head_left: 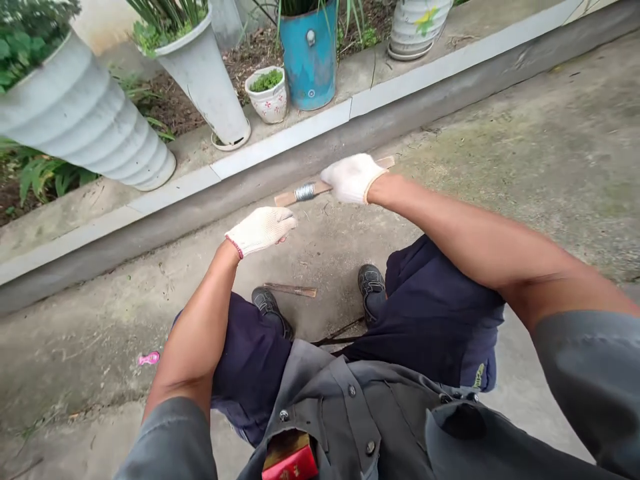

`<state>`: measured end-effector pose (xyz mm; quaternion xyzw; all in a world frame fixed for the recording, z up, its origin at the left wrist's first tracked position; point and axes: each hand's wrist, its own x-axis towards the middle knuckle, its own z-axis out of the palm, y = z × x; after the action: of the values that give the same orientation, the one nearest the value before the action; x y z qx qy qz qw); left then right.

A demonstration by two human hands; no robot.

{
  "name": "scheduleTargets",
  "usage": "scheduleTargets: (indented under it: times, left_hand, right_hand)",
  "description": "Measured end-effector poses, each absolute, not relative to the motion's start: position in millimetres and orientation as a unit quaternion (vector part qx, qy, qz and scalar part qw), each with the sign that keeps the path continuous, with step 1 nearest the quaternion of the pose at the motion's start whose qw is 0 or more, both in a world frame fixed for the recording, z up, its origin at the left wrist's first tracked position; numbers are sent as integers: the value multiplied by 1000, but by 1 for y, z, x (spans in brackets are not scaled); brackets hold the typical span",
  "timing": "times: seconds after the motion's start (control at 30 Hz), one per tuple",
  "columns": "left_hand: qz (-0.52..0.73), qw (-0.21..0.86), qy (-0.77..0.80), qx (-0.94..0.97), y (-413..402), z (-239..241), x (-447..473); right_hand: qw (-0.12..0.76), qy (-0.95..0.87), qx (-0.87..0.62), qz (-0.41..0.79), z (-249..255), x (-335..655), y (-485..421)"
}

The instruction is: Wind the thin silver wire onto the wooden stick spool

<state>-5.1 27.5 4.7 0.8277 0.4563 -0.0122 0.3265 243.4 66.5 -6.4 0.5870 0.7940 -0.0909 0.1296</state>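
Observation:
My right hand, in a white knit glove, is closed around a flat wooden stick. The stick slants up to the right, and its far end shows past my wrist. Silvery wire is wound in a tight coil around it, just left of my fingers. Lower and to the left is my left hand, gloved too, its fingers curled together and apart from the stick. Whatever those fingers may pinch is too small to make out. Another wooden piece lies on the concrete by my left shoe.
A low concrete ledge with pale edging runs diagonally ahead. On it stand white planters, a small pot and a blue metal container. A pink object lies on the ground at left. A red box pokes from my shirt pocket.

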Motion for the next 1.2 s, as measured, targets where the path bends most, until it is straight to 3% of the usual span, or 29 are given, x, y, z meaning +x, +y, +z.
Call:
scheduleTargets:
  times: [0.1,0.27,0.4,0.6,0.9,1.03,1.2]
  left_hand:
    - [-22,307,460,833,46,2,-6]
    - [7,298,460,836,68,-11,-8]
    - [20,327,474,817,74,-23,-13]
    - [2,423,494,759,72,-45,-21]
    - [2,516,448,730,46,-57,4]
    - [-9,506,454,733,41,-47,11]
    - [-32,471,461,751,44,-37,4]
  right_hand:
    - [188,823,525,-108,-22,239,69]
    - [185,855,436,-211,-48,240,66]
    - [226,868,386,-216,-55,238,62]
    - [181,880,366,-244,-42,236,54]
    - [102,809,559,-149,-23,257,80]
    - [133,767,622,-87,-32,263,84]
    - [242,745,619,-53,-46,257,75]
